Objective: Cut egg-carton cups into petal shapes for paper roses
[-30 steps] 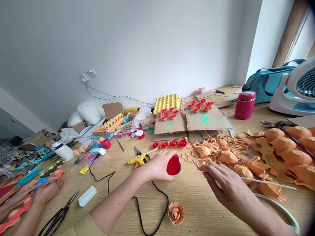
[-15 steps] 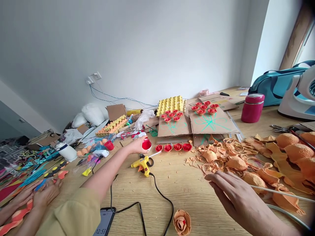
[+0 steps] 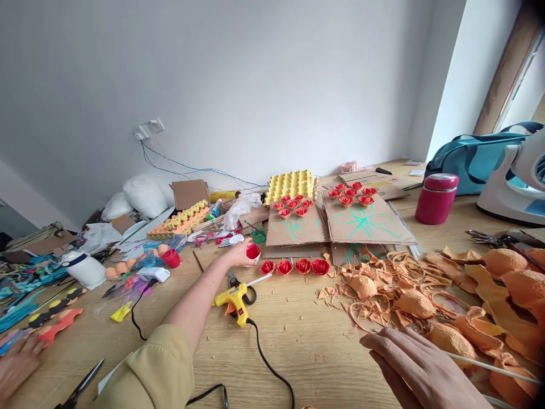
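Observation:
My left hand (image 3: 238, 255) is closed around a small cup of red paint (image 3: 253, 251), held over the table to the left of a row of red-painted flowers (image 3: 302, 266). Just in front of that forearm lies a yellow glue gun (image 3: 235, 300), with the black handles of scissors (image 3: 250, 294) partly under it. My right hand (image 3: 419, 363) is stretched out, palm down and holding nothing, beside orange egg-carton scraps (image 3: 378, 307) and cut cups (image 3: 415, 304). Whether it rests on the table, I cannot tell.
Cardboard sheets (image 3: 370, 224) bearing more red flowers stand behind the row. A magenta flask (image 3: 436, 199) and a white fan (image 3: 511, 182) are at the right. Another person's hand (image 3: 19, 363) is at lower left, near open scissors (image 3: 80, 386). A black cord (image 3: 272, 363) crosses the front.
My view has shifted, so the phone has left the frame and the orange flower nearly has. My left hand still holds the cup. The other person's hands have shifted toward the left edge.

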Available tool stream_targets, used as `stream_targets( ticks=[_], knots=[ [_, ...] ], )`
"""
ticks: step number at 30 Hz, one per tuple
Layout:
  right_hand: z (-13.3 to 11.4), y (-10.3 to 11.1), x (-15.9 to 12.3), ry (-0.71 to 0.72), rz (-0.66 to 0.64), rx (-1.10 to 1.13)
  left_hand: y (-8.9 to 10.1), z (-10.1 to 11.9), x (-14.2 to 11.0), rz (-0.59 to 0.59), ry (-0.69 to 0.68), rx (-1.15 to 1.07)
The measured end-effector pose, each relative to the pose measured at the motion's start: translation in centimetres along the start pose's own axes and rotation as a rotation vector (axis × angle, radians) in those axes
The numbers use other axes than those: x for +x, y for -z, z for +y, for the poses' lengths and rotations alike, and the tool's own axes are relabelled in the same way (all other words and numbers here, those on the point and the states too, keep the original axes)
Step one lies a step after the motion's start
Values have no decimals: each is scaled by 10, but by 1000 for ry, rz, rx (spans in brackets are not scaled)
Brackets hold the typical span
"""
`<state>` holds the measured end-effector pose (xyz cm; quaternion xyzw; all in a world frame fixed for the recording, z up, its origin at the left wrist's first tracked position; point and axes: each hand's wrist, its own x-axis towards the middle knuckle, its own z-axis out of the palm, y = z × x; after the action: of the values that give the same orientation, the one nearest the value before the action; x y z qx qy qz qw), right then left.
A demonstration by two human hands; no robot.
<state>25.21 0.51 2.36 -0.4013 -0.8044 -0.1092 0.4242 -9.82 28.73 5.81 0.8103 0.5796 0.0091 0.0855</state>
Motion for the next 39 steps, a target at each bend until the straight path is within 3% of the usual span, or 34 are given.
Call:
stream_targets(
  ticks=[10,17,21,25,29,32,35,39],
  knots=[
    [-3,1,2,-54,-73,18,-7,-12,14,37,0,-25],
    [-9,-2,1,-81,-177,53,2,-11,-13,224,-11,-38],
    [-9,-4,-2,-98,-254,44,11,5,-43,383,-34,-59],
    [2,7,0,-120,-216,-91,7,55,-86,495,-101,-107],
    [29,29,1,-219,-132,-191,-15,120,-149,535,-211,-336],
    [48,42,-6,-353,-186,-226,-38,150,-194,467,-258,-420],
    [57,44,-15,-405,-335,-258,-62,157,-224,420,-233,-520],
    [54,33,-25,-432,-485,-316,-88,150,-239,375,-151,-631]
  ],
)
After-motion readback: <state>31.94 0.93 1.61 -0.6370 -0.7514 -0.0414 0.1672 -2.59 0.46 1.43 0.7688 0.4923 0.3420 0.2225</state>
